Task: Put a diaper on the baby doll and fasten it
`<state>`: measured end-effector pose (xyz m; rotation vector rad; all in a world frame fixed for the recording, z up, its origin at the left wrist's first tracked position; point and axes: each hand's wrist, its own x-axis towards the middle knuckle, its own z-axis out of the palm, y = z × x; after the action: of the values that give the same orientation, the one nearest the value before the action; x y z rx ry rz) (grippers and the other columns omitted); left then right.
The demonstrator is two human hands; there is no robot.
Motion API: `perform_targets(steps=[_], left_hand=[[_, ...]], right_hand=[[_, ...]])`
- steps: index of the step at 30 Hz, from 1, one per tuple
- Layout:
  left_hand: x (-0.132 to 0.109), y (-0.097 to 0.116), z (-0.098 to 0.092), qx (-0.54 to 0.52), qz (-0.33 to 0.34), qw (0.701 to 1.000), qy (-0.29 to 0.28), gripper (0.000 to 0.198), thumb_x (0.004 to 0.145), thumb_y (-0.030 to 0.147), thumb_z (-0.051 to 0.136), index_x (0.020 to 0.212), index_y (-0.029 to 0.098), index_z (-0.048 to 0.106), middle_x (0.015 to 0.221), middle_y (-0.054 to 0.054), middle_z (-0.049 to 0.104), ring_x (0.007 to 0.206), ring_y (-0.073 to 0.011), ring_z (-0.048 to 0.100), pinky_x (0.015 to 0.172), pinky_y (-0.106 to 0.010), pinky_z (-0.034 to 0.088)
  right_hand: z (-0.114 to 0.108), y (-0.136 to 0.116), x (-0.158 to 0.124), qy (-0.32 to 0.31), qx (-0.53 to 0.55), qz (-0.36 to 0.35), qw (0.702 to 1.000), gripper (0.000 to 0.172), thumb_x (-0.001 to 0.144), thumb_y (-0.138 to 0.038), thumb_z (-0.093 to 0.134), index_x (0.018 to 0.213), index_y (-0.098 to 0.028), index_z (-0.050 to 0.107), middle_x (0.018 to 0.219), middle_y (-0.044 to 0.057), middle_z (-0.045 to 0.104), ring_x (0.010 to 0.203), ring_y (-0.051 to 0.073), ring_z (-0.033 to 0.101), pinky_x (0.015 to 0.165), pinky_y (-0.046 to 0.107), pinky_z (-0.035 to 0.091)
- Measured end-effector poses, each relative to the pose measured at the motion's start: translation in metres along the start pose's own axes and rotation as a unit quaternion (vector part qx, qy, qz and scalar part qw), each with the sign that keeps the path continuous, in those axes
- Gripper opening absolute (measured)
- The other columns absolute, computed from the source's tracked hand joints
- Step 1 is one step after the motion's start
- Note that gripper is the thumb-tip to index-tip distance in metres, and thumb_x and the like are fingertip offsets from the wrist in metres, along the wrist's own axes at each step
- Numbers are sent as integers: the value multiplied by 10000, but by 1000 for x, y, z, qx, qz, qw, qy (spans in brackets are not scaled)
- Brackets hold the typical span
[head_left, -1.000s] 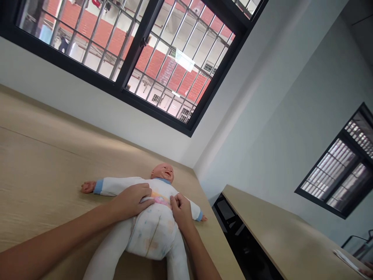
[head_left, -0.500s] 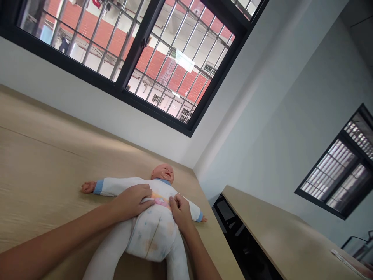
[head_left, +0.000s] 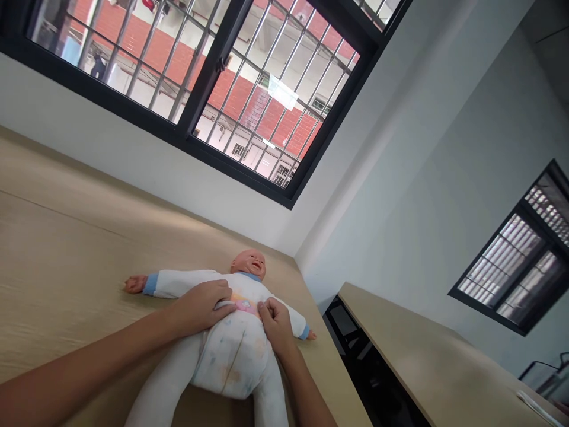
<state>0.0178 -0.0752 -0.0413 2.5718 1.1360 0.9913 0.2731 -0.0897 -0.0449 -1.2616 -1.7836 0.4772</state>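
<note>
A baby doll (head_left: pixel 249 263) lies on its back on the wooden table, arms spread, in a white top with blue collar and cuffs. A white patterned diaper (head_left: pixel 233 356) is around its hips, with a coloured band at the waist. At the waist's left side my left hand (head_left: pixel 207 305) has its fingers closed on the diaper's edge. My right hand (head_left: pixel 276 320) pinches the diaper's waist edge on the right. The doll's white legs extend toward me, their lower ends out of view.
The wooden table (head_left: pixel 66 255) runs along a wall below a barred window (head_left: pixel 186 127). Beyond a dark gap on the right stands a second table (head_left: pixel 413 344), with a thin white object (head_left: pixel 536 409) near its edge.
</note>
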Motion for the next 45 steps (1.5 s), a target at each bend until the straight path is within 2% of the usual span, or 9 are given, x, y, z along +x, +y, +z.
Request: perform_targets(steps=[8,13,21,32,36,41,45], left_hand=[[0,1,-1,-4,-3,1000,-2,333,1027,417,529,787,196,598,881,-45,645,865,-228,607,784,-338,386],[-1,4,-4,-2,-3,1000,-4,341,1030,421,524,780,198,588,881,-43,641,866,-230,606,785,-342,387],[-1,5,-4,4,-4,1000,-2,341,1024,418,539,770,196,591,863,-39,632,857,-235,602,784,-343,385],[0,2,0,-6,6,1000,8,376,1029,456,543,759,198,591,848,-30,631,831,-223,586,759,-331,382],[-1,0,1,-13,3,1000,7,381,1035,457,523,765,198,597,858,-36,636,846,-227,601,768,-334,385],[-1,2,-2,-16,-9,1000,-7,393,1039,463,511,762,198,599,865,-43,642,841,-229,601,764,-335,384],[-1,1,-3,-19,-6,1000,-12,397,1046,468,500,773,198,603,877,-49,654,856,-232,605,776,-335,390]], right_hand=[[1,3,0,16,-58,-20,998,470,941,-500,504,586,-247,329,587,-51,306,602,138,321,598,312,242],[1,3,1,31,-67,-48,996,461,930,-494,505,579,-246,337,613,-35,367,619,146,370,626,314,290],[-1,2,2,-31,-32,-24,999,487,929,-537,535,600,-247,323,653,-38,362,640,144,357,630,309,299],[-4,-6,3,-64,62,7,996,612,822,-549,711,543,-242,260,625,-51,300,618,121,275,600,295,255],[-13,-10,1,-76,106,42,991,630,765,-611,784,553,-235,325,582,-66,301,610,113,255,589,285,219],[-34,-16,-2,-168,143,72,973,560,637,-582,918,673,-210,501,659,-66,384,640,111,286,592,268,188],[-44,-16,-1,-203,154,94,962,593,549,-564,972,748,-211,539,691,-67,434,645,111,330,591,255,225]])
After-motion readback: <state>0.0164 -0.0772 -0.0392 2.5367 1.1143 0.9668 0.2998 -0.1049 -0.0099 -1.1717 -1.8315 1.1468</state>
